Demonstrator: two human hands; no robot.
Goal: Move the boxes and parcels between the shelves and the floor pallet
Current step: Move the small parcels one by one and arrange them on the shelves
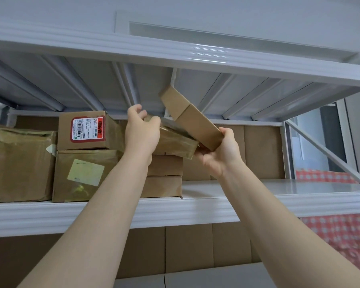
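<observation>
Head view, looking up at a white metal shelf (pixel 258 201). At left of the frame stands a red-labelled brown cardboard carton (pixel 87 132) among others. At centre, the left hand (pixel 142 132) curls its fingers over the far edge of a tape-wrapped brown parcel (pixel 175 143) lying atop a stack of small cartons (pixel 164 175). Just right, the right hand (pixel 220 154) grasps the lower end of a slim plain cardboard box (pixel 190 119). The box's long axis tilts from lower right to upper left, its upper end close under the shelf deck overhead. It looks light and stiff; a grip at mid-length would likely steady it better. The taped parcel may be slippery.
</observation>
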